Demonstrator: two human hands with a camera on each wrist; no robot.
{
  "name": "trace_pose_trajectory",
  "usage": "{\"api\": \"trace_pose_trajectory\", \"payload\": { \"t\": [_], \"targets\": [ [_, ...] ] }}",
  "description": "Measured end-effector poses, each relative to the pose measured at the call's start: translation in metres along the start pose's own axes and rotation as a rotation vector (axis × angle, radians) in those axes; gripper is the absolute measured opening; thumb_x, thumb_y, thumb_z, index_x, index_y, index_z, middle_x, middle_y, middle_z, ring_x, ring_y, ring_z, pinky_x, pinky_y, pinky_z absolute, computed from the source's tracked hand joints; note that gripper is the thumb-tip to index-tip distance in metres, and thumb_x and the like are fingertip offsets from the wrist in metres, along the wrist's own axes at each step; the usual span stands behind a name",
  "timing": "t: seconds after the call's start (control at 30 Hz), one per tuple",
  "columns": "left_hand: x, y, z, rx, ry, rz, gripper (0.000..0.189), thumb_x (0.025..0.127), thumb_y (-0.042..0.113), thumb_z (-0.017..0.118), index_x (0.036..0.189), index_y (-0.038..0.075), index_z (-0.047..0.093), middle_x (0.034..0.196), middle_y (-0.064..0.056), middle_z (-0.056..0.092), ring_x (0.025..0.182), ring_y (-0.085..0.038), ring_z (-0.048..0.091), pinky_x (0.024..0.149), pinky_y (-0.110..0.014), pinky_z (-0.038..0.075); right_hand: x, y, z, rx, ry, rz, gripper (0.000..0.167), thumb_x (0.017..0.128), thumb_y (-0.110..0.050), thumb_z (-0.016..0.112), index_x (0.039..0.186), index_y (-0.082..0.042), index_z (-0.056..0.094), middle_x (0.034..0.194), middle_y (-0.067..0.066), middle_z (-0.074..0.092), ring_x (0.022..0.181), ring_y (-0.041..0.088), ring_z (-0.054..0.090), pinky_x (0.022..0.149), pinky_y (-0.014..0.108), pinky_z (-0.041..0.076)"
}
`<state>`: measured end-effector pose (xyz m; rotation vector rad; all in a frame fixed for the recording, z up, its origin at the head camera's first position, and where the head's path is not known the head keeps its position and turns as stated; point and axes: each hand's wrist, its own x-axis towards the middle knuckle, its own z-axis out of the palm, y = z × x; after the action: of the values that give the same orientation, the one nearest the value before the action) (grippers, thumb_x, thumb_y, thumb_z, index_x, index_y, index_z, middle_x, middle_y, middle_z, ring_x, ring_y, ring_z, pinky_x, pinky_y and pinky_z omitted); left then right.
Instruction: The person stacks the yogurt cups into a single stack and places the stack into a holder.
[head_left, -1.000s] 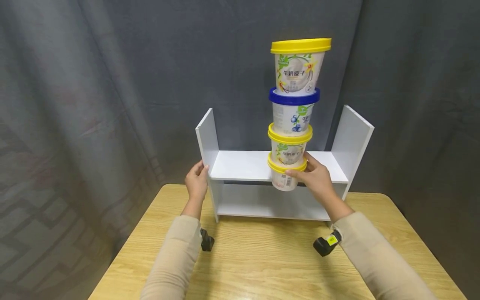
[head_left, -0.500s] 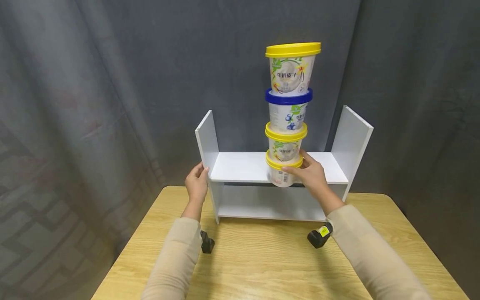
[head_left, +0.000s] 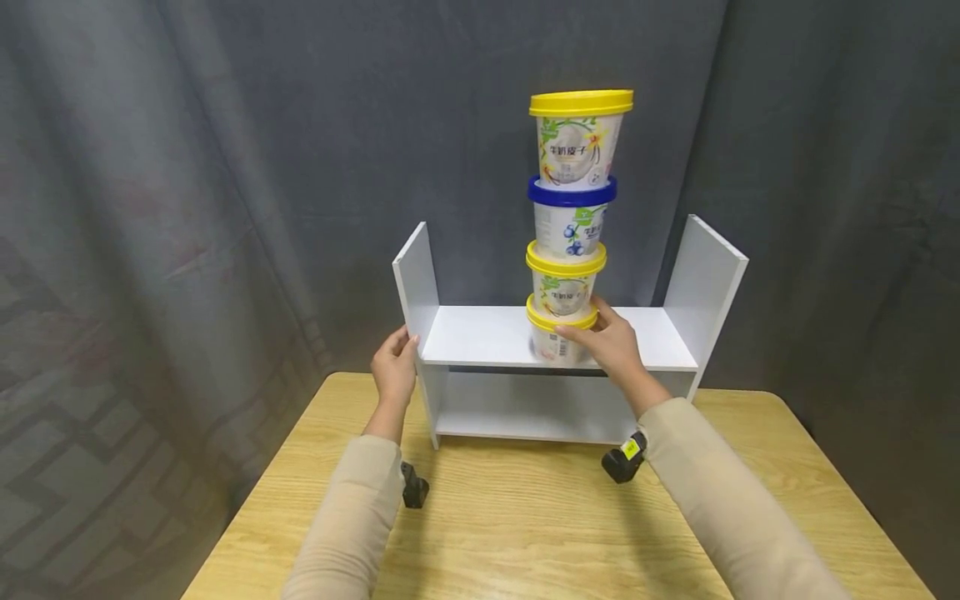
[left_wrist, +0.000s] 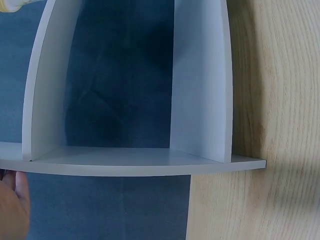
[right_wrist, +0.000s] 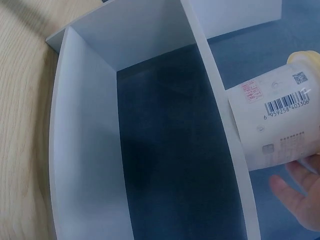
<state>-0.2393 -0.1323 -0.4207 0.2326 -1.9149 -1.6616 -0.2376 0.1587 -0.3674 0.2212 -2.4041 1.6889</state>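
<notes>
A tall stack of lidded food tubs stands upright at the white shelf (head_left: 480,335). My right hand (head_left: 619,348) grips the yellow-lidded bottom tub (head_left: 550,343), thumb in front and fingers round its right side. Above it come a yellow-lidded tub (head_left: 562,297), a blue-lidded tub (head_left: 568,232) and a yellow-lidded top tub (head_left: 576,152), whose lid tilts slightly. In the right wrist view the bottom tub's base (right_wrist: 239,130) is right at the upper board's front edge (right_wrist: 220,95). My left hand (head_left: 393,367) holds the shelf's left side panel (head_left: 415,279) at its front edge.
The shelf stands on a wooden table (head_left: 495,525), with a lower board (head_left: 525,408) below the upper one. Its right side panel (head_left: 701,283) rises to the right of the stack. A grey curtain (head_left: 322,167) hangs behind. Each wrist wears a black camera (head_left: 624,458).
My right hand has carried the stack left and away from me, and its base has come up to the upper board's front edge. The left hand stays on the side panel.
</notes>
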Motion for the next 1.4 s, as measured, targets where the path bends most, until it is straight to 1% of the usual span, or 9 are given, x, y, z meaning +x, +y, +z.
{"api": "trace_pose_trajectory", "payload": {
  "t": [0.13,0.3,0.57,0.73,0.9,1.03,1.2,1.27,1.4],
  "targets": [
    [0.000,0.000,0.001,0.007,-0.007,-0.021,0.032,0.084,0.016,0.057,0.114,0.008,0.056,0.110,-0.011,0.057,0.098,-0.023,0.054,0.079,-0.033,0.046,0.006,0.001,0.003,-0.037,-0.005,-0.009,0.092,0.063,-0.049,0.070,0.137,-0.019,0.025,0.133,0.007,0.036,0.120,0.026,0.032,0.096,0.045,0.029],
    [0.002,0.001,0.003,0.000,-0.010,-0.024,0.031,0.083,0.016,0.057,0.113,0.008,0.057,0.106,-0.012,0.059,0.095,-0.023,0.055,0.076,-0.034,0.047,0.012,0.003,0.004,-0.072,-0.010,-0.011,0.093,0.063,-0.053,0.068,0.137,-0.020,0.023,0.134,0.007,0.035,0.121,0.027,0.031,0.095,0.046,0.029],
    [0.005,0.001,0.007,-0.001,-0.020,-0.024,0.031,0.083,0.016,0.058,0.113,0.008,0.057,0.109,-0.013,0.057,0.100,-0.022,0.053,0.084,-0.030,0.044,0.018,0.008,0.004,-0.041,-0.012,-0.011,0.088,0.063,-0.051,0.068,0.136,-0.024,0.026,0.134,0.004,0.035,0.122,0.027,0.029,0.096,0.048,0.027],
    [0.006,0.000,0.010,-0.011,-0.017,-0.041,0.032,0.083,0.016,0.057,0.114,0.008,0.056,0.109,-0.012,0.057,0.099,-0.022,0.053,0.083,-0.031,0.044,0.018,0.008,0.005,-0.029,-0.016,-0.033,0.087,0.065,-0.049,0.068,0.136,-0.022,0.026,0.134,0.004,0.035,0.122,0.027,0.029,0.096,0.049,0.026],
    [0.004,0.000,0.010,-0.017,-0.035,-0.061,0.034,0.084,0.019,0.056,0.117,0.009,0.054,0.112,-0.011,0.056,0.101,-0.022,0.051,0.083,-0.032,0.044,0.018,0.008,0.006,-0.024,-0.019,-0.048,0.085,0.066,-0.048,0.068,0.135,-0.021,0.026,0.132,0.005,0.036,0.121,0.027,0.030,0.095,0.049,0.026],
    [0.004,0.001,0.010,-0.029,-0.077,-0.062,0.037,0.085,0.021,0.056,0.119,0.009,0.052,0.115,-0.011,0.054,0.104,-0.023,0.050,0.084,-0.033,0.043,0.017,0.006,0.004,-0.036,-0.022,-0.052,0.085,0.067,-0.047,0.067,0.135,-0.019,0.025,0.132,0.006,0.036,0.120,0.027,0.030,0.095,0.050,0.026],
    [0.001,0.008,0.010,-0.020,-0.164,-0.037,0.045,0.085,0.023,0.055,0.125,0.006,0.045,0.122,-0.013,0.048,0.111,-0.024,0.045,0.090,-0.035,0.038,0.017,0.003,0.000,-0.041,-0.035,-0.045,0.088,0.069,-0.047,0.066,0.137,-0.019,0.018,0.136,0.008,0.029,0.123,0.030,0.024,0.096,0.052,0.021],
    [-0.001,0.011,0.010,0.019,-0.201,-0.030,0.050,0.085,0.024,0.055,0.129,0.006,0.040,0.126,-0.014,0.043,0.114,-0.026,0.041,0.093,-0.037,0.036,0.017,0.002,-0.002,-0.064,-0.032,-0.021,0.095,0.069,-0.051,0.064,0.139,-0.018,0.010,0.140,0.010,0.022,0.125,0.031,0.020,0.097,0.053,0.020],
    [-0.008,0.017,0.007,0.159,-0.269,-0.038,0.060,0.084,0.031,0.054,0.135,0.008,0.029,0.134,-0.014,0.033,0.120,-0.029,0.031,0.096,-0.042,0.030,0.011,0.004,-0.006,-0.128,-0.009,0.036,0.104,0.069,-0.056,0.060,0.139,-0.014,-0.003,0.142,0.015,0.009,0.126,0.032,0.016,0.098,0.051,0.021]
  ]
}}
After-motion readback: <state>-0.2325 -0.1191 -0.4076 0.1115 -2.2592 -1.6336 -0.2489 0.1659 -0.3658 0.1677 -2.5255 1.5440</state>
